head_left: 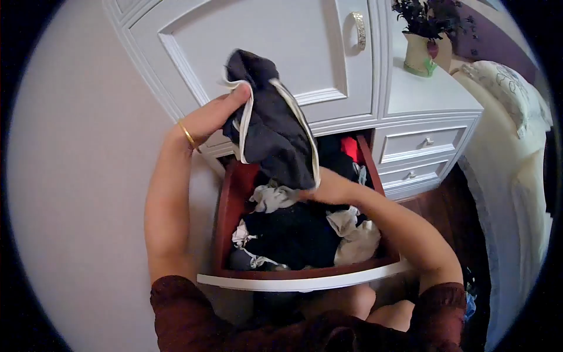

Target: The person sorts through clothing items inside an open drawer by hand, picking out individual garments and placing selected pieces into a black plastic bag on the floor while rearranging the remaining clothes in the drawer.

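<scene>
A dark grey garment with white trim (275, 132) is stretched between my two hands above an open drawer. My left hand (226, 111), with a gold bangle at the wrist, grips its upper left side, thumb over the white edge. Lower down on the right, my right hand (331, 188) is closed on the garment's bottom corner; its fingertips are partly hidden. Beneath them, the red-brown drawer (220, 240) holds a heap of clothes: black cloth (287, 232), a beige piece (358, 243) and a light grey piece (272, 198).
The drawer belongs to a white cabinet (246, 41) with a panelled door above it. To the right stand smaller drawers (422, 144) and a vase of dark flowers (419, 56). A bed (510, 193) with a pillow lies at the far right. A plain wall (76, 176) borders the left.
</scene>
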Tool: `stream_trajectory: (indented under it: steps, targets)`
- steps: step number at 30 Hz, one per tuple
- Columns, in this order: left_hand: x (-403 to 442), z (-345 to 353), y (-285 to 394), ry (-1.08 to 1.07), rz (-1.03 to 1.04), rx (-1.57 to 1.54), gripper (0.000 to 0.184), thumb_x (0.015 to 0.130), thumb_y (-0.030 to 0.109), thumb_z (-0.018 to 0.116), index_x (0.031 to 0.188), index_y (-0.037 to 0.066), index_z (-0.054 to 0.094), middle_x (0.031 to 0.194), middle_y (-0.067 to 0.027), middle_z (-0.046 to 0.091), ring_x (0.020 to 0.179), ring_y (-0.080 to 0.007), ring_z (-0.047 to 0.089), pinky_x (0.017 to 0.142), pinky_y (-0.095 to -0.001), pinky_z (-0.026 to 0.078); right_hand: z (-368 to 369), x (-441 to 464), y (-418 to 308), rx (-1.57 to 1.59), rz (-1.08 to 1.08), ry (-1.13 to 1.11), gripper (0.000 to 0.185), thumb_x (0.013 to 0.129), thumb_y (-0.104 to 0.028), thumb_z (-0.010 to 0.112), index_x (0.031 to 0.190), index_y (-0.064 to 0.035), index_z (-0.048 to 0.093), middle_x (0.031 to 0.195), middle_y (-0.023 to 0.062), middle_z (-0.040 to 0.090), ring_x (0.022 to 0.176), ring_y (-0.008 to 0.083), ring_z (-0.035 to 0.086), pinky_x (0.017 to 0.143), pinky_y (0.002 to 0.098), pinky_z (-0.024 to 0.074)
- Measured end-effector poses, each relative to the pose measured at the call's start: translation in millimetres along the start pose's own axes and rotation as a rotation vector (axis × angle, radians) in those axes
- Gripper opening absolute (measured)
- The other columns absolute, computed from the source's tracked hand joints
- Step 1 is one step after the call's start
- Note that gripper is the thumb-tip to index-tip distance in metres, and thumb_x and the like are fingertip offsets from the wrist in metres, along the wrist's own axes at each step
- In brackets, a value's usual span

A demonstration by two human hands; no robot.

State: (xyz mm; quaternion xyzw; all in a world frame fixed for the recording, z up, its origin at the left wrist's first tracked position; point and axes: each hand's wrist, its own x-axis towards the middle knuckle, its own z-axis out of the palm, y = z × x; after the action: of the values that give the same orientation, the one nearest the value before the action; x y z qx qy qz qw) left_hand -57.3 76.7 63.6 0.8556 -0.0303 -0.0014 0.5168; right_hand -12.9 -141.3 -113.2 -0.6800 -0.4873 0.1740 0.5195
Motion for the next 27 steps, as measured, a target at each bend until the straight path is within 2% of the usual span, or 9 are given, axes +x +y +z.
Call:
stream_trajectory:
  steps: [2,4,7,10,12,14,20,21,27]
  targets:
    - [10.3,12.4,-1.3,-0.017,0.044,0.045,0.063,0.095,0.054,0.037,0.115,-0.001,0.058,0.109,-0.0063,0.062,0.1,-0.0134,0.053,0.093,-0.028,0.039,-13.8,-6.5,-9.7,0.535,0.076,0.1,0.052,0.076,-0.012,0.062,0.126,-0.0077,0.049,0.119,0.008,0.057,0.109,0.0217,0.054,0.097,0.0382,0.0389]
    - [13.5,26.9,1.6,-0.011,0.062,0.137,0.06,0.096,0.051,0.035,0.113,-0.002,0.058,0.105,-0.0065,0.062,0.1,-0.0139,0.052,0.093,-0.0276,0.039,-35.3,-24.6,-39.9,0.884,0.296,0.138,0.051,0.087,-0.04,0.05,0.129,-0.0114,0.047,0.125,0.0073,0.054,0.115,0.0204,0.049,0.099,0.0383,0.0347]
    - [30.2,31.1,-3.0,0.031,0.187,0.273,0.058,0.097,0.05,0.035,0.097,-0.002,0.062,0.096,-0.0042,0.061,0.09,-0.0143,0.051,0.087,-0.0285,0.04,-44.3,-41.8,-46.6,0.904,0.331,0.147,0.062,0.088,-0.053,0.045,0.131,-0.0091,0.046,0.125,0.0083,0.055,0.112,0.0227,0.052,0.097,0.0404,0.0373]
    - [31.6,39.7,8.1,0.068,0.252,0.142,0.059,0.096,0.052,0.037,0.088,-0.001,0.062,0.09,-0.0034,0.06,0.085,-0.0138,0.049,0.084,-0.0294,0.04,-42.0,-51.1,-31.4,0.663,0.311,0.299,0.055,0.085,-0.032,0.064,0.13,-0.0066,0.047,0.107,0.0047,0.061,0.094,0.016,0.058,0.081,0.0321,0.0456]
    - [35.8,36.8,14.5,0.137,0.216,0.019,0.06,0.095,0.053,0.038,0.088,-0.001,0.062,0.089,-0.0033,0.06,0.085,-0.0126,0.049,0.083,-0.029,0.04,-41.9,-53.1,-16.2,0.518,0.297,0.343,0.016,0.084,-0.016,0.063,0.099,-0.0089,0.061,0.07,-0.0066,0.053,0.065,0.0057,0.049,0.06,0.0229,0.0391]
    - [32.0,38.6,21.7,0.232,0.336,0.037,0.06,0.095,0.054,0.039,0.091,-0.001,0.063,0.087,-0.0023,0.061,0.082,-0.0103,0.051,0.079,-0.0263,0.042,-58.8,-56.0,-10.7,0.422,0.179,0.435,0.007,0.085,-0.017,0.061,0.083,-0.0111,0.059,0.07,-0.0056,0.053,0.065,0.006,0.049,0.06,0.0222,0.039]
    - [26.8,21.9,22.8,0.207,0.563,0.504,0.046,0.094,0.039,0.05,0.088,-0.004,0.064,0.081,-0.0003,0.062,0.078,-0.0081,0.053,0.075,-0.0243,0.045,-162.3,-67.4,-51.2,0.435,-0.133,0.976,0.01,0.086,-0.02,0.054,0.088,-0.0104,0.057,0.082,0.0005,0.057,0.079,0.0121,0.053,0.076,0.026,0.0428]
    - [27.1,21.8,19.4,0.124,0.5,0.428,0.035,0.09,0.029,0.056,0.083,-0.004,0.063,0.075,0.0023,0.06,0.072,-0.0049,0.05,0.067,-0.0226,0.043,-171.9,-71.4,-64.0,0.464,-0.15,0.978,0.01,0.087,-0.019,0.054,0.091,-0.0104,0.057,0.083,0.0009,0.057,0.079,0.0131,0.054,0.078,0.0264,0.0433]
    - [26.9,36.2,25.8,0.047,0.406,0.371,0.028,0.088,0.027,0.062,0.08,0.0,0.064,0.065,0.0077,0.046,0.062,-0.0031,0.04,0.054,-0.0211,0.034,-188.8,-86.7,-93.8,0.365,-0.095,1.034,0.017,0.088,-0.019,0.055,0.1,-0.0085,0.058,0.083,-0.0006,0.057,0.073,0.012,0.053,0.071,0.0255,0.0417]
